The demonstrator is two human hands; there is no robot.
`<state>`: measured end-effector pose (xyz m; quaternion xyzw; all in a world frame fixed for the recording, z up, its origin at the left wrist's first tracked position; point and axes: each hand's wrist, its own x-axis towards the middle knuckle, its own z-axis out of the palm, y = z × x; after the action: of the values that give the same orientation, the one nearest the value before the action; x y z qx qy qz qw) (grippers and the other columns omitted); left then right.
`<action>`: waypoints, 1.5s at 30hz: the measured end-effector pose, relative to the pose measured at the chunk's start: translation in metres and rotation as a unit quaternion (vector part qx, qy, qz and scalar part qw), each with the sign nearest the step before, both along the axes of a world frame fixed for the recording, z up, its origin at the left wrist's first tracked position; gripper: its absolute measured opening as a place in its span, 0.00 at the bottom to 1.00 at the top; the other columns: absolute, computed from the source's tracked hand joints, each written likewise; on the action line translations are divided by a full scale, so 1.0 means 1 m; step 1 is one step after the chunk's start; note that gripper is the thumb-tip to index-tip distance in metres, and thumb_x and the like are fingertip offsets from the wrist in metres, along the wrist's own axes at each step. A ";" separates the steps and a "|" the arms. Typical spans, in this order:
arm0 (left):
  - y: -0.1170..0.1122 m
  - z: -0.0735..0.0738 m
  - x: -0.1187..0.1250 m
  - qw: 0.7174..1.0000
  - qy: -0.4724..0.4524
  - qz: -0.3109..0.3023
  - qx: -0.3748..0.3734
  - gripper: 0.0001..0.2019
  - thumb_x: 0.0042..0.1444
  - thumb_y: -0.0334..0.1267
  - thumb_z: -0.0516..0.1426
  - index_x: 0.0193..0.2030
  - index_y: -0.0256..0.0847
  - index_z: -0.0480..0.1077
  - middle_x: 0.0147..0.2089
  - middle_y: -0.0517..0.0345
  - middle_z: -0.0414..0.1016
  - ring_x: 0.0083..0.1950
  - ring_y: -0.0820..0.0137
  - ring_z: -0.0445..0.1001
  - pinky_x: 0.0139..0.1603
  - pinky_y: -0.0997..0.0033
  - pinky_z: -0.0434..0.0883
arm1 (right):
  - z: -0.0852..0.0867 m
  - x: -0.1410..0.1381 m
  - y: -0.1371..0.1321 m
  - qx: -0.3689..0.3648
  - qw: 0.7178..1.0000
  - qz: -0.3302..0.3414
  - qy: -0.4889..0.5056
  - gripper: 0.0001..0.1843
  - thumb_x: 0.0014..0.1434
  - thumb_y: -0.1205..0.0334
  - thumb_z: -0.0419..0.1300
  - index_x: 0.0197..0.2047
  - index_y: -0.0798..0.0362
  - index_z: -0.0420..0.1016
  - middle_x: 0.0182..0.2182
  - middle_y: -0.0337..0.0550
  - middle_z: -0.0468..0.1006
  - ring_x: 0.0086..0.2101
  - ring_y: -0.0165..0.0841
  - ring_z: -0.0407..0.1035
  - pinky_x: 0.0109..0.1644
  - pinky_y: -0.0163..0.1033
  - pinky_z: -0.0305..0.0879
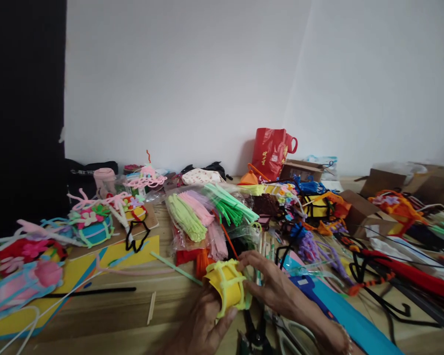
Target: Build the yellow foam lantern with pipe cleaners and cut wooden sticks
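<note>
A yellow foam tube point(227, 286) wrapped with pale green pipe cleaners sits at the bottom centre, held between both hands. My left hand point(202, 328) cups it from below and to the left. My right hand point(277, 288) reaches in from the right, its fingers pressed on the tube's right end. Just below my right wrist lie steel scissors point(290, 333) and black-handled pliers point(255, 333). A blue glue gun point(305, 291) rests beside my right hand. A loose pale green pipe cleaner point(175, 267) lies left of the tube.
The wooden table point(96, 315) is crowded with plastic packets of pipe cleaners point(203, 217), finished craft pieces point(92, 224), a yellow card point(129, 251), and tangled red and black pipe cleaners point(403, 266). Cardboard boxes point(366, 212) and a red bag point(270, 153) stand behind.
</note>
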<state>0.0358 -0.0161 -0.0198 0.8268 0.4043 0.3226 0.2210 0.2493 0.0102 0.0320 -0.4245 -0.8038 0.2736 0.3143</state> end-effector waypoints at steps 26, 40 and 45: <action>-0.014 -0.031 0.002 0.956 -0.240 0.052 -0.161 0.17 0.53 0.43 0.60 0.51 0.54 0.74 0.55 0.56 0.75 0.60 0.56 0.67 0.65 0.63 0.56 | -0.023 0.000 0.021 -0.228 0.964 0.002 0.141 0.23 0.51 0.41 0.61 0.25 0.55 0.76 0.37 0.46 0.77 0.40 0.42 0.70 0.43 0.41 0.63; 0.015 -0.004 0.017 0.851 -0.421 0.033 -0.313 0.23 0.49 0.52 0.62 0.47 0.37 0.73 0.39 0.51 0.79 0.37 0.63 0.76 0.39 0.68 0.74 | -0.024 0.001 0.021 -0.228 0.965 0.001 0.127 0.17 0.54 0.48 0.61 0.25 0.54 0.75 0.41 0.47 0.78 0.47 0.43 0.68 0.48 0.41 0.62; 0.016 -0.001 0.019 0.845 -0.432 0.024 -0.314 0.22 0.44 0.51 0.65 0.41 0.36 0.75 0.35 0.54 0.78 0.33 0.65 0.75 0.37 0.69 0.73 | -0.022 0.001 0.020 -0.225 0.967 0.007 0.120 0.14 0.54 0.53 0.61 0.25 0.54 0.75 0.40 0.47 0.78 0.50 0.44 0.66 0.50 0.42 0.61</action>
<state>0.0546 -0.0003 -0.0210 0.4802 0.3673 0.5085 0.6131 0.2504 0.0300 0.0101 -0.4427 -0.6810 0.4985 0.3030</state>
